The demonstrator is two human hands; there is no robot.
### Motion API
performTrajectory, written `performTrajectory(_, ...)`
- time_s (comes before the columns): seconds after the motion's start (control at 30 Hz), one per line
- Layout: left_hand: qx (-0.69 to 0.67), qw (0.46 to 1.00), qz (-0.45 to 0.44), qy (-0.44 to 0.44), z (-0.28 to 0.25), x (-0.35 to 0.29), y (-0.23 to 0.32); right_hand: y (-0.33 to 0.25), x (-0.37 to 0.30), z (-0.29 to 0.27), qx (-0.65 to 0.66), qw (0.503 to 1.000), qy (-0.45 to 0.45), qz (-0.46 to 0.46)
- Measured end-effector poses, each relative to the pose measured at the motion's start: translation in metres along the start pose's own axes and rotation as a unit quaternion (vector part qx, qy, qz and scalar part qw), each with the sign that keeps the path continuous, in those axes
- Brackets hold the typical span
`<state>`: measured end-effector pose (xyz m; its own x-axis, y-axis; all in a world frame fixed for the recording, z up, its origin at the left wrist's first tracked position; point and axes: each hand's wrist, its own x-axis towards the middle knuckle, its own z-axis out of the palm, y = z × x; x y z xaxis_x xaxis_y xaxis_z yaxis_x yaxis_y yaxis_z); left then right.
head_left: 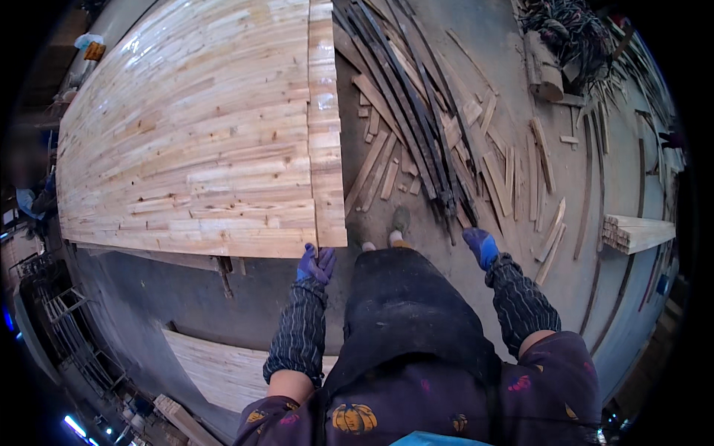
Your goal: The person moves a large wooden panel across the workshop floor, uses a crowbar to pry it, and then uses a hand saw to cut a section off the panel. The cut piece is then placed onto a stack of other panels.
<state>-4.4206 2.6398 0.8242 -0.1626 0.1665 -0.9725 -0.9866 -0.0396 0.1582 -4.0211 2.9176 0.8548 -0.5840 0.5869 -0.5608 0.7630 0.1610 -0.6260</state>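
Note:
A large panel of glued pale wood strips (186,149) stretches across the left, its near right corner in front of me. My left hand (317,265), in a blue and purple glove, is at this corner. Its fingers are apart and touch or nearly touch the near edge. A narrower row of boards (324,149) lies along the panel's right side. My right hand (482,248), gloved alike, hangs out to the right, beside the near ends of long dark strips (416,111). Whether its fingers close on anything does not show.
Loose wood offcuts (497,182) litter the floor around the dark strips. A stack of pale wood sticks (638,233) lies at the right, and a heap of dark straps (571,37) at the far right. Another pale panel (216,364) lies low at the left.

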Motion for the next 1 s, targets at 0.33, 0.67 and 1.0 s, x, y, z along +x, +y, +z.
performTrajectory(0.33,0.099,0.995,0.011,-0.021,0.019,-0.024,0.012,0.026,-0.006,0.047,0.232,0.959,0.053,0.152)
performTrajectory(0.67,0.109,0.993,0.045,0.016,0.024,-0.009,0.014,0.036,0.008,0.039,-0.189,0.959,0.068,-0.201)
performTrajectory(1.0,0.112,0.992,0.061,-0.015,-0.001,0.011,0.011,0.015,0.082,0.073,0.085,0.991,0.034,0.096)
